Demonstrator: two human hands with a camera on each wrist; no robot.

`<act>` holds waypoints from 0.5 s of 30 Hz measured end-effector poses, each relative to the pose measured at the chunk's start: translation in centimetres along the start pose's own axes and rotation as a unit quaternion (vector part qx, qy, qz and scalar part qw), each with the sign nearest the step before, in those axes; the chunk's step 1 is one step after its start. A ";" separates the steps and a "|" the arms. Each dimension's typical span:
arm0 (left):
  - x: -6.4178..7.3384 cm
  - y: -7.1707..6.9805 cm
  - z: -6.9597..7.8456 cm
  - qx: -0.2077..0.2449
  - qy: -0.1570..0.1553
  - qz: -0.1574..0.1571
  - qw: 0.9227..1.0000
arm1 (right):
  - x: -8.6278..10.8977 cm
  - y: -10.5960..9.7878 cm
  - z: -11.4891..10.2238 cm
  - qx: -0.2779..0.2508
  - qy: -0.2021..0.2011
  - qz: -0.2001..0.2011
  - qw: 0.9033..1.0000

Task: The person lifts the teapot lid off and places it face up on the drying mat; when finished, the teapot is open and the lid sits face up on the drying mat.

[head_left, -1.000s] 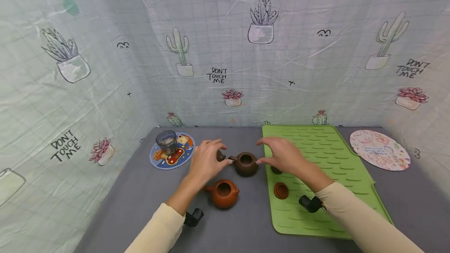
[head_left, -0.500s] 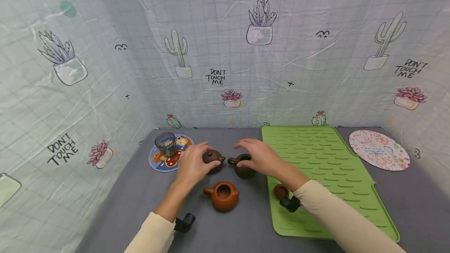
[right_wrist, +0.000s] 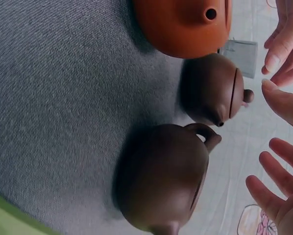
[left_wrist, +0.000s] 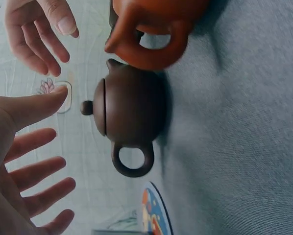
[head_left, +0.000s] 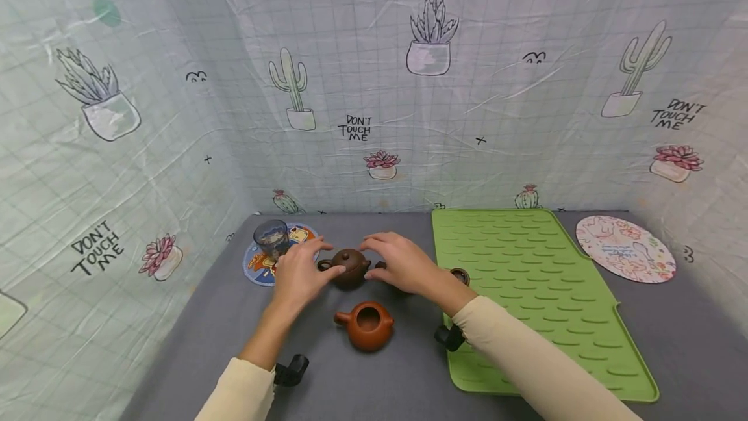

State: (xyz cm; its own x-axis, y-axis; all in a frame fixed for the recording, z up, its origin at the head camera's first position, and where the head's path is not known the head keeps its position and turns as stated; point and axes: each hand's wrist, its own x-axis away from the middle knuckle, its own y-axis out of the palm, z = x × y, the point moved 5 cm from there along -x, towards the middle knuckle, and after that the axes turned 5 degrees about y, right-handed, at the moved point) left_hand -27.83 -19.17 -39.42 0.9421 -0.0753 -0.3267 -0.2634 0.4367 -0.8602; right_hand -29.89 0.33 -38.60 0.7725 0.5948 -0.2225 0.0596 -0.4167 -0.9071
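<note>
A dark brown teapot with its lid on (head_left: 349, 270) stands between my two hands. My left hand (head_left: 299, 277) hovers at its handle side, fingers spread and apart from it in the left wrist view. At the spout side is my right hand (head_left: 403, 265), fingers also spread and holding nothing. Beneath the right hand stands a second dark teapot (right_wrist: 161, 176), lidless in the earlier head views and largely hidden in the head view now. Nearer me sits a reddish-brown teapot (head_left: 370, 329) without a lid, its handle pointing left.
A green ridged mat (head_left: 526, 304) lies at the right, with a small dark lid (head_left: 460, 276) at its left edge. A glass (head_left: 271, 238) stands on a blue patterned coaster (head_left: 257, 268) at the back left. A pink patterned coaster (head_left: 625, 249) lies far right.
My right hand has moved left, over the lidless dark teapot to the lidded one's spout side. My left hand has drawn left, exposing the lidded teapot. The right forearm now covers the reddish lid.
</note>
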 end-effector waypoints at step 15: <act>0.5 1.9 -2.3 0.013 0.004 0.009 1.000 | -1.2 2.5 -0.5 0.054 -0.034 -0.023 0.998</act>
State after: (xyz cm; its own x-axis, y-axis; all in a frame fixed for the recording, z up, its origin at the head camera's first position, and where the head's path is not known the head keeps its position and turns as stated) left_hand -28.33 -20.48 -42.11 0.9355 -0.0731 -0.3456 -0.2757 0.4605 -0.8438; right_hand -30.29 -1.76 -40.41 0.7257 0.6582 -0.2003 0.0222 -0.3134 -0.9494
